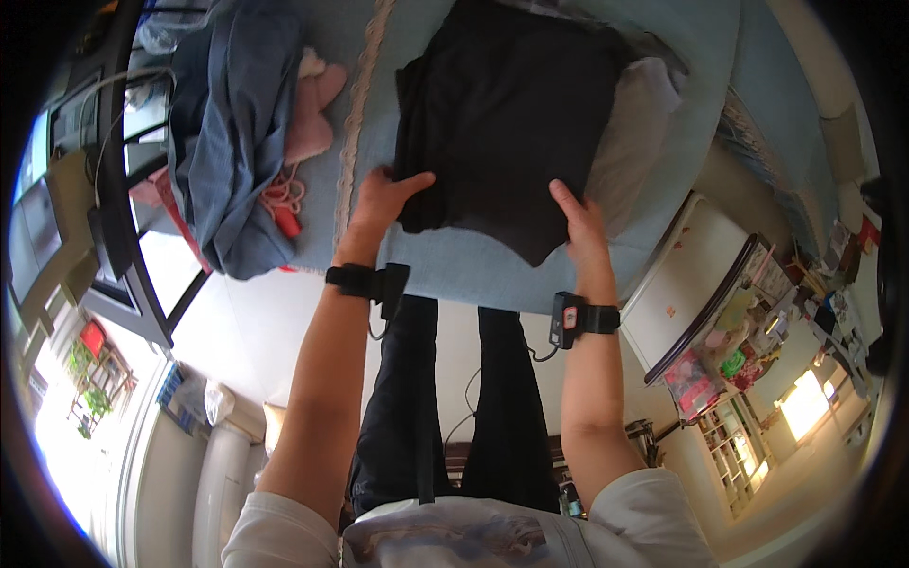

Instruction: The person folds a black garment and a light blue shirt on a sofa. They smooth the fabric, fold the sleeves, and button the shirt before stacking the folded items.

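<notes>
A black folded garment (504, 135) lies across the blue cloth cover (469, 273) in front of me. Its near-left edge is gripped by my left hand (383, 199), thumb on top and fingers underneath. My right hand (584, 224) pinches the near-right side in the same way, thumb over the fabric. Between the hands the front edge sags to a point. Pale grey and white cloth (635, 121) shows from beneath the garment on the right. The fingers of both hands are mostly hidden under the fabric.
Left of a lace trim (362, 92) lie a blue-grey garment (234, 142), a fuzzy pink item (310, 117) and a red-pink cord (284, 199). A dark-framed rack (145, 284) stands at left, a white cabinet (692, 270) at right. Thin cables hang from both wrist straps.
</notes>
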`<control>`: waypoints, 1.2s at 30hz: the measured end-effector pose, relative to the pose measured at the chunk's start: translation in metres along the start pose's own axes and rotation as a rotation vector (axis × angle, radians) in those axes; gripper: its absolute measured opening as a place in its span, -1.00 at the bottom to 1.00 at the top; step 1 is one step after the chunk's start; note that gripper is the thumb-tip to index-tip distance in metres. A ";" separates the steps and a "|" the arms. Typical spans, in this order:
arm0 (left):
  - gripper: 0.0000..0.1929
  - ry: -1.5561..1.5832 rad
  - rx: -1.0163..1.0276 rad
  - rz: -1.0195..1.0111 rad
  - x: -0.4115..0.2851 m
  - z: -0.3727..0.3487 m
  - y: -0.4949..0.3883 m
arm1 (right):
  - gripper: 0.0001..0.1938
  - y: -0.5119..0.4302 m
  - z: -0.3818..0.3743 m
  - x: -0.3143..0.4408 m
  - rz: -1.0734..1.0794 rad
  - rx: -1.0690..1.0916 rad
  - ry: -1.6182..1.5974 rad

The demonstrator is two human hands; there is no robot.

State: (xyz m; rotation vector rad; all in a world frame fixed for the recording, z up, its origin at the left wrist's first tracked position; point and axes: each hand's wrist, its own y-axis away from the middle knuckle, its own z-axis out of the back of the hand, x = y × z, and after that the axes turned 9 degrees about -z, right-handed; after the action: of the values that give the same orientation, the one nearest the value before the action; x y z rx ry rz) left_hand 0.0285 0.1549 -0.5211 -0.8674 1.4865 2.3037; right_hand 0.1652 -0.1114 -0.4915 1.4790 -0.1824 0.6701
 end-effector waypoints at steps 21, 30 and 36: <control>-0.46 0.976 0.522 -0.471 -0.151 0.015 0.093 | -0.92 0.060 0.074 0.257 0.197 0.126 -0.376; -0.48 0.283 0.335 -0.077 -0.063 -0.106 0.053 | -0.18 -0.055 0.144 0.119 0.103 0.147 -0.127; -0.32 0.214 0.203 -0.195 -0.043 -0.121 0.036 | -0.28 -0.101 0.150 0.083 0.151 0.088 -0.127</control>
State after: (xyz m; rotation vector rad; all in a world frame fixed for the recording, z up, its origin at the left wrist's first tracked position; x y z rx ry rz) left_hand 0.0849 0.0354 -0.5043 -1.1707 1.6075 1.9328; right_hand 0.3265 -0.2239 -0.5186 1.6049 -0.3697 0.7128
